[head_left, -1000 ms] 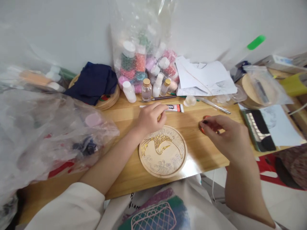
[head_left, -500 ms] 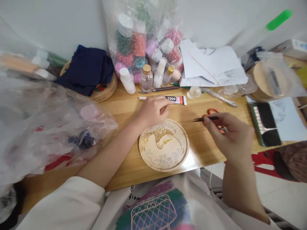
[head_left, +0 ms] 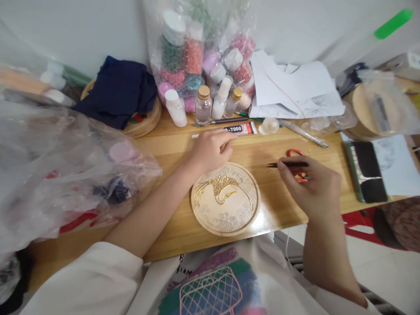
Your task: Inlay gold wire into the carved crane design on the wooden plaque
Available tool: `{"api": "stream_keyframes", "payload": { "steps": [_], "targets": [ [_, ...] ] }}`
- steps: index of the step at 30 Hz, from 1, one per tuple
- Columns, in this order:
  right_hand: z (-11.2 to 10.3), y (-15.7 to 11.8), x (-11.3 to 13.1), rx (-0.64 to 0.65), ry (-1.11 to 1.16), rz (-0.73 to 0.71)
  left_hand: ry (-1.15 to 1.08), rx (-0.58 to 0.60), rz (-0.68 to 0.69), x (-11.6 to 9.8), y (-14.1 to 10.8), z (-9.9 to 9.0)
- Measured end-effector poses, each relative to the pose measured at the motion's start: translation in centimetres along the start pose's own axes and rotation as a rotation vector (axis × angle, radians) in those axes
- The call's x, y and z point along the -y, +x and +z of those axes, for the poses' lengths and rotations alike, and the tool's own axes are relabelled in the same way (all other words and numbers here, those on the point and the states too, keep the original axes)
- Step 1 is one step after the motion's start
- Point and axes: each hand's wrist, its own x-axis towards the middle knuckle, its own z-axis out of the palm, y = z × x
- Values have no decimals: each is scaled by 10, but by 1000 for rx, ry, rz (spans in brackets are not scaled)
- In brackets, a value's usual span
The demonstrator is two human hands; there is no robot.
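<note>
A round wooden disc (head_left: 210,223) lies near the table's front edge. It bears a line drawing of waves and a bird shape (head_left: 226,186) raised in gold wire. My left hand (head_left: 213,151) rests at the disc's far edge, fingers loosely bent and thumb apart from the index finger. Just beyond those fingers is a glue tube (head_left: 244,128) marked 7000, partly covered by them. Dark pointed tweezers (head_left: 295,164) are pinched in my right hand (head_left: 316,188), their tips pointing left above the table, apart from the disc. Orange-handled scissors (head_left: 295,152) lie behind that hand, partly hidden.
Small bottles (head_left: 203,107) stand at the back before a clear bag of coloured jars (head_left: 193,54). Plastic bags (head_left: 65,175) crowd the left, beside dark blue cloth (head_left: 121,92). Papers (head_left: 295,87), a pen (head_left: 305,133) and a phone (head_left: 369,170) lie rightward.
The view has shifted slightly. The glue tube's right end has swung a little away from me. My right hand still holds the tweezers in nearly the same spot; the disc stays put.
</note>
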Motion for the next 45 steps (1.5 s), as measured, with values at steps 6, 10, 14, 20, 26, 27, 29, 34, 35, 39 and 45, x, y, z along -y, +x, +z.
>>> {"api": "stream_keyframes", "payload": {
  "steps": [6,10,14,20,26,27,29,34,35,39,45],
  "targets": [
    [-1,1,-1,12,8,16,-14,-54,-51,1,0,0],
    [-2,1,-2,36,39,30,-38,-66,-71,1,2,-1],
    [-3,-1,-4,53,67,65,-36,-67,-75,1,2,-1],
    [-5,-2,-4,92,86,102,-135,-30,-65,0,0,-2],
    [-9,-11,9,98,237,-36,-142,6,-75,0,0,-2],
    [-9,-14,12,116,270,-57,-134,13,-83,0,0,-2],
    [-8,-21,18,148,311,-82,-119,27,-91,0,0,-2],
    [3,-32,25,149,335,-54,-98,35,-93,-1,1,-2],
    [5,-33,26,147,331,-45,-95,40,-97,0,1,-2],
    [11,-36,27,133,306,-40,-81,49,-95,1,1,-1],
    [14,-37,29,106,276,-76,-71,55,-97,0,2,-1]
  ]
}}
